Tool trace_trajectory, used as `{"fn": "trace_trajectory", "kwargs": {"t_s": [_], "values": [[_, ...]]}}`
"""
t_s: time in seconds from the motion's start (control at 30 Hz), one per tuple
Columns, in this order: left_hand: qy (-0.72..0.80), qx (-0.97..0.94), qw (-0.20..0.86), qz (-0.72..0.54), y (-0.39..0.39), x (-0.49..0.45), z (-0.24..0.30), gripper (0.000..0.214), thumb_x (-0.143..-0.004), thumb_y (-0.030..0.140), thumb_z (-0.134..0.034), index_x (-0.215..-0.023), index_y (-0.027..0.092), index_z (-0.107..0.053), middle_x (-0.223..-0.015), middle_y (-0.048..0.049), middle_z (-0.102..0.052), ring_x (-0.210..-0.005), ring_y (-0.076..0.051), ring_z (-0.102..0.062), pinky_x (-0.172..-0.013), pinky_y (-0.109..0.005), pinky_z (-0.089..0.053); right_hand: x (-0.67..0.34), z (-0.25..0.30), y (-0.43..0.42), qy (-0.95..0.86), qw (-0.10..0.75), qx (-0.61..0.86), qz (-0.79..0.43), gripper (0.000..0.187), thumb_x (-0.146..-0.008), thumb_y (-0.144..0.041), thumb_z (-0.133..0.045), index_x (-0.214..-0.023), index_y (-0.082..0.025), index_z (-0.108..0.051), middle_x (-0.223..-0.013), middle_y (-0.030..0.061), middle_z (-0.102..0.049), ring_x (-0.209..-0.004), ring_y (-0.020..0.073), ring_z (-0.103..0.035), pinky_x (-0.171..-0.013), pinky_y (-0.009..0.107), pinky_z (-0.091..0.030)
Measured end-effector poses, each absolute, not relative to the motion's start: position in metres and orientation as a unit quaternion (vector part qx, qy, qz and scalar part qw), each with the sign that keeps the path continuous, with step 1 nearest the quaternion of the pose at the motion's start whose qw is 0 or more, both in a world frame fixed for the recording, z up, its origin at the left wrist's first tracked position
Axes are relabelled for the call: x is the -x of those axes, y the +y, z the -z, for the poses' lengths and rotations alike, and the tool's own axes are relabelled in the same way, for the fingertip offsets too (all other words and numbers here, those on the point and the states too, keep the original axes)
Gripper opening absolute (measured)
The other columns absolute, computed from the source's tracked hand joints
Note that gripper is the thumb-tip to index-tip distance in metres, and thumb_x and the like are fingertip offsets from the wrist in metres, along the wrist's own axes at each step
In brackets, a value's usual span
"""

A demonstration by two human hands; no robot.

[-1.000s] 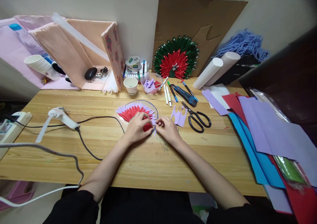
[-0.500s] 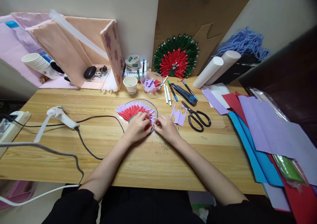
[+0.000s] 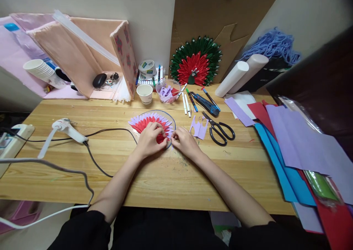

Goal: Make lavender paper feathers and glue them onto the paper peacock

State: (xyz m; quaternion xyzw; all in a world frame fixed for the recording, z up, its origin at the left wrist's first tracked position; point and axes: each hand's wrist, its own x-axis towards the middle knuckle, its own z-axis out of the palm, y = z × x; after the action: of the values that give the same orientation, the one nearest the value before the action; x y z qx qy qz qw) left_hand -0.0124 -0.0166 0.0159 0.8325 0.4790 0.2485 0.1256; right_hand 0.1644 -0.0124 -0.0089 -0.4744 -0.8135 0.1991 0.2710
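A round paper fan piece (image 3: 149, 122), with red petals inside and lilac petals along its rim, lies flat on the wooden table (image 3: 154, 176). My left hand (image 3: 150, 139) rests on its near edge with the fingers curled down onto the red petals. My right hand (image 3: 185, 141) is just to the right, fingertips pinched at the disc's right rim on something small that I cannot make out. Both hands nearly touch each other.
A glue gun (image 3: 67, 129) with its black cord lies at left. Black scissors (image 3: 219, 129) and lilac cut scraps (image 3: 199, 127) sit right of the hands. Coloured paper sheets (image 3: 298, 147) cover the right side. Pens (image 3: 190, 102), a paper cup (image 3: 145, 94), a bowl (image 3: 168, 91) and a finished green-red fan (image 3: 196, 61) stand behind.
Both hands stay on the paper fan piece with only small finger movements. The view has shifted slightly.
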Motion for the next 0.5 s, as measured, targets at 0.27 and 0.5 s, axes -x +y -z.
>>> {"fn": "trace_trajectory", "kwargs": {"t_s": [0.27,0.5], "values": [[0.479,-0.847,0.099,-0.208,-0.020,0.005,-0.017,0.012,-0.075,0.029,-0.058,-0.078,0.018,-0.058,-0.093,-0.0070,-0.056,-0.087,-0.021,-0.048,-0.076,-0.035,-0.043,-0.165,0.009,-0.012,-0.820,0.269,0.470,-0.185,0.010,-0.075,-0.009,-0.056,-0.070,-0.018,-0.052,-0.071,0.0033,-0.054,-0.072,0.0185,-0.051,-0.068,0.029,-0.041],[0.479,-0.854,0.070,-0.191,-0.021,0.000,-0.011,0.009,-0.076,0.025,-0.055,-0.077,0.018,-0.061,-0.095,-0.0083,-0.059,-0.088,-0.023,-0.049,-0.073,-0.035,-0.043,-0.165,0.010,-0.013,-0.819,0.274,0.470,-0.183,0.010,-0.076,-0.010,-0.054,-0.071,-0.019,-0.052,-0.071,0.0037,-0.054,-0.073,0.0189,-0.051,-0.068,0.029,-0.042]]}}
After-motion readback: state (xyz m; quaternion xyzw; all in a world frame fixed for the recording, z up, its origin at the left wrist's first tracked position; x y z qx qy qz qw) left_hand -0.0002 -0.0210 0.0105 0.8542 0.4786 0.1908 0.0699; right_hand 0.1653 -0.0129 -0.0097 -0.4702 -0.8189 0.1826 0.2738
